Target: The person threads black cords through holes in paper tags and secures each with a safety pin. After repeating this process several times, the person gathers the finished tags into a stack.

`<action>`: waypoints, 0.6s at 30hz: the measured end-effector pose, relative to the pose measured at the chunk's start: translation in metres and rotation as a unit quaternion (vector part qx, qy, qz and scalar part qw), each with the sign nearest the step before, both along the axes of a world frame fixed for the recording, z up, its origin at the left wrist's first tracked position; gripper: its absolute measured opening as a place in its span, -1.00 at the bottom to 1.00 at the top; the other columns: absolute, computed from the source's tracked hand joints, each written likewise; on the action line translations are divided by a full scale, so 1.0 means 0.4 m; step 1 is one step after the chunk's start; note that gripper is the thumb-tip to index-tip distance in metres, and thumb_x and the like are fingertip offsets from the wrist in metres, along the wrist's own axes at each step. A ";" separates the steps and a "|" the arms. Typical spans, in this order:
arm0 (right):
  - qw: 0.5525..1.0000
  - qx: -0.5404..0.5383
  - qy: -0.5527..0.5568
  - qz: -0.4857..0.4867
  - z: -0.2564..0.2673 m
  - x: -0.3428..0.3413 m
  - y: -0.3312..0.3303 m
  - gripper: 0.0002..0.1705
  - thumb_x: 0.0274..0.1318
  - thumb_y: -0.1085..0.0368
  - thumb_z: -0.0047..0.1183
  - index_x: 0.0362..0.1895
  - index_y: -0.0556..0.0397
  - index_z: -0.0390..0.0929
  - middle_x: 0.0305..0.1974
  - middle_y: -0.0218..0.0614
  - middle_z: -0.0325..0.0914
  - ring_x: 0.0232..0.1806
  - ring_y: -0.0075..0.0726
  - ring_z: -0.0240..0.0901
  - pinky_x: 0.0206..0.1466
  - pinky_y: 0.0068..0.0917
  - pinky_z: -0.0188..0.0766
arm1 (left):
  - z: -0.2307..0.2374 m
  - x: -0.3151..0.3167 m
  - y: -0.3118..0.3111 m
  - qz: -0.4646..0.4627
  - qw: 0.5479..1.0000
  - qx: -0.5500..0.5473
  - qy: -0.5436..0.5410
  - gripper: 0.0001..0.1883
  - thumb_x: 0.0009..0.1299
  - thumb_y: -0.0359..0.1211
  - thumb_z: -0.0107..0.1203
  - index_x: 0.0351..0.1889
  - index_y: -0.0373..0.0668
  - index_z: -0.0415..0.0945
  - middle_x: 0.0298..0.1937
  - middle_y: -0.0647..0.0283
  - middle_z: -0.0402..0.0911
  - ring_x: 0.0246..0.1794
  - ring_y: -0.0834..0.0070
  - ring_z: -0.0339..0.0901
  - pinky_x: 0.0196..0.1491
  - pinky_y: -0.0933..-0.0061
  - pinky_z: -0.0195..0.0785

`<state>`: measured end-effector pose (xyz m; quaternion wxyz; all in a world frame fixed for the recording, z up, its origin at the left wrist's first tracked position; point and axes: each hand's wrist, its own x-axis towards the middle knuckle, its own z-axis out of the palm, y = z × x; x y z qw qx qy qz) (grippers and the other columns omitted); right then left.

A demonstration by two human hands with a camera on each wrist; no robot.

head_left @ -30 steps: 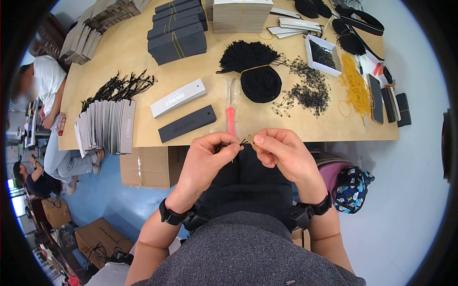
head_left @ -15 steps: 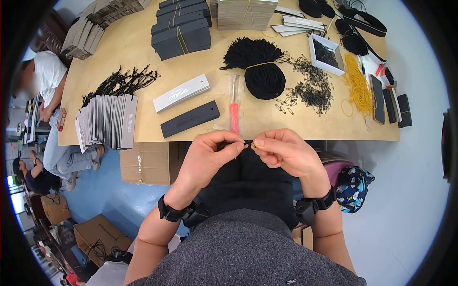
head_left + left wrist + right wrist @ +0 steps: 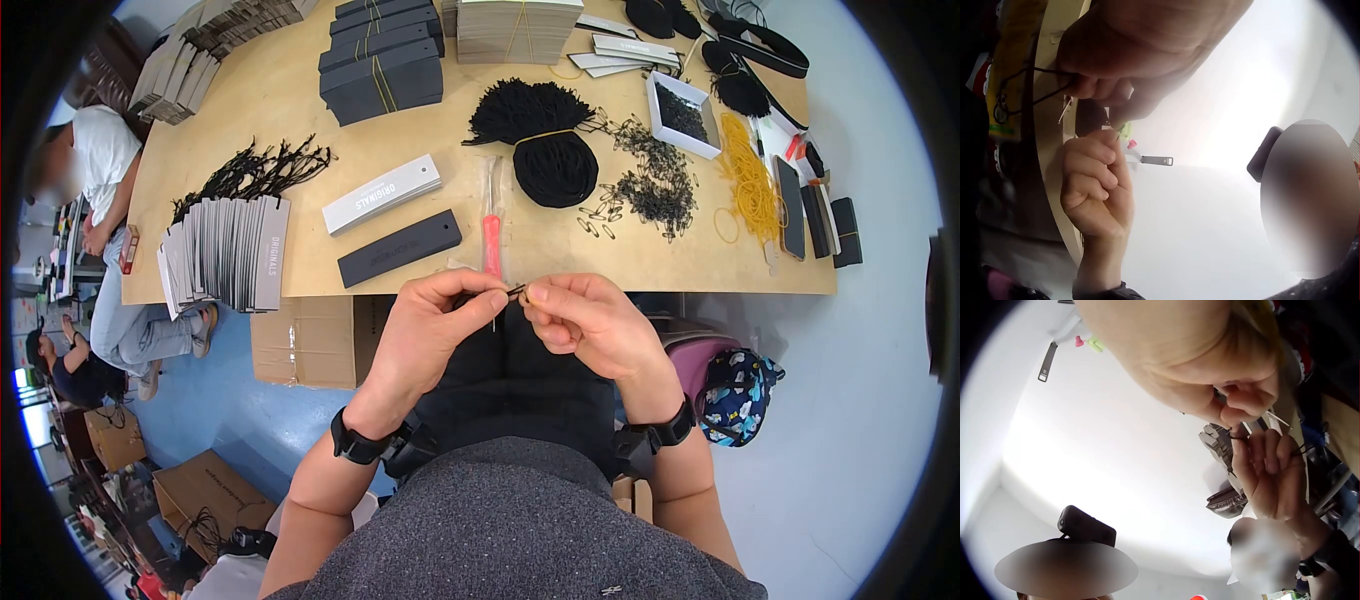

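My left hand (image 3: 432,325) pinches a thin black cord (image 3: 516,291) between thumb and forefinger at the table's front edge. A loop of that black cord (image 3: 1047,72) hangs out past the left hand in the left wrist view. My right hand (image 3: 597,325) is just to the right, thumb and forefinger pinching a small safety pin, mostly covered by the fingertips, at the cord's end. In the right wrist view, both hands' fingertips come together at the cord. Below them on the table lies a red-handled tool (image 3: 491,245) in a clear sleeve.
Safety pins (image 3: 655,190) lie heaped right of a black cord bundle (image 3: 555,170). Left are a grey tag stack (image 3: 382,195), a black tag stack (image 3: 400,248) and corded tags (image 3: 225,255). Yellow rubber bands (image 3: 750,180) and a phone (image 3: 790,210) lie right. A person (image 3: 100,160) sits left.
The gap between my fingertips has narrowed: the cord end and safety pin, apart and visible a second ago, now meet between the fingers. The table view has shifted slightly.
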<state>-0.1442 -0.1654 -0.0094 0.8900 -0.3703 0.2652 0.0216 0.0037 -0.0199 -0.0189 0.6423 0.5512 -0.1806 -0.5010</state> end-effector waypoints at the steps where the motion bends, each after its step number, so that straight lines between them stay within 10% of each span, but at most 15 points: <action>1: 1.000 -0.001 0.000 -0.017 0.000 0.001 0.003 -0.72 0.37 0.18 0.12 -0.30 0.16 0.52 -0.44 -0.50 0.37 -0.52 -0.70 0.19 -0.54 -0.68 0.05 | -0.001 0.000 0.000 0.004 1.000 -0.008 0.005 -0.86 0.40 -0.51 0.24 -0.10 -0.27 0.68 -0.34 0.43 0.61 -0.46 0.81 0.27 -0.43 0.71 0.06; 18: 0.998 -0.022 -0.007 -0.053 0.003 0.005 0.030 -0.71 0.39 0.16 0.10 -0.33 0.10 0.51 -0.43 -0.52 0.35 -0.52 -0.70 0.18 -0.50 -0.67 0.06 | -0.003 -0.003 0.006 0.022 0.999 -0.028 0.014 -0.90 0.38 -0.51 0.24 -0.16 -0.26 0.64 -0.39 0.48 0.54 -0.51 0.82 0.20 -0.47 0.72 0.01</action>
